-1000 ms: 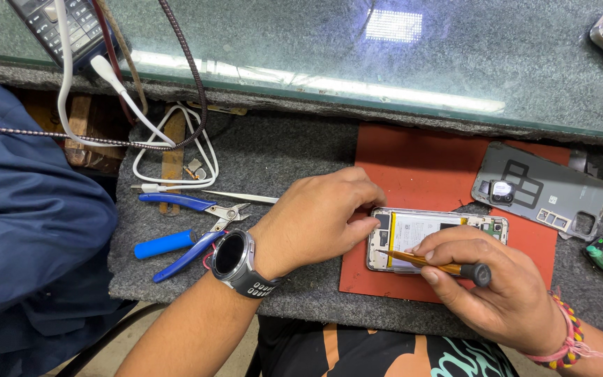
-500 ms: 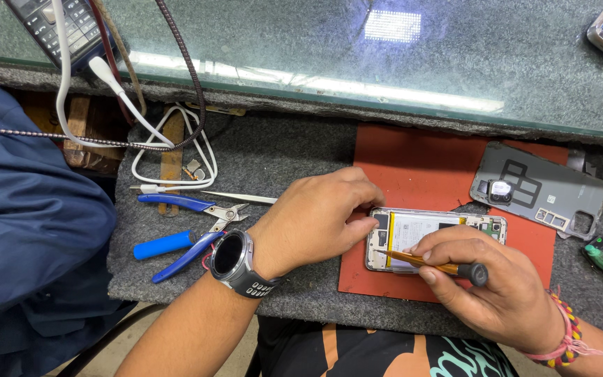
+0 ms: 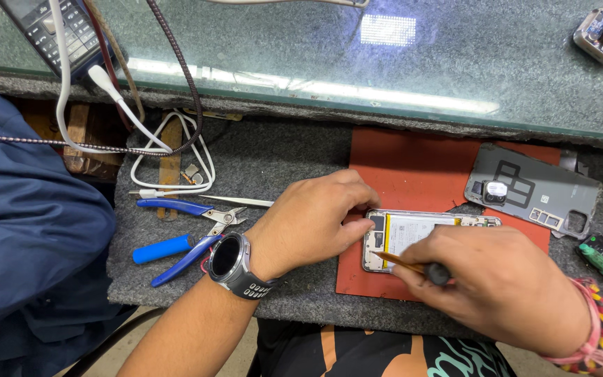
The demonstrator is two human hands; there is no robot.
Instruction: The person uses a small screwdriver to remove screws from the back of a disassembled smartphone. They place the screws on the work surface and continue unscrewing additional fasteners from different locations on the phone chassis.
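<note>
grey felt bench, red mat, blue pliers

My left hand presses down on the opened phone lying on the red mat. My right hand grips a thin wooden-handled tool, tip on the phone's exposed inside. Blue-handled pliers lie just left.
</note>
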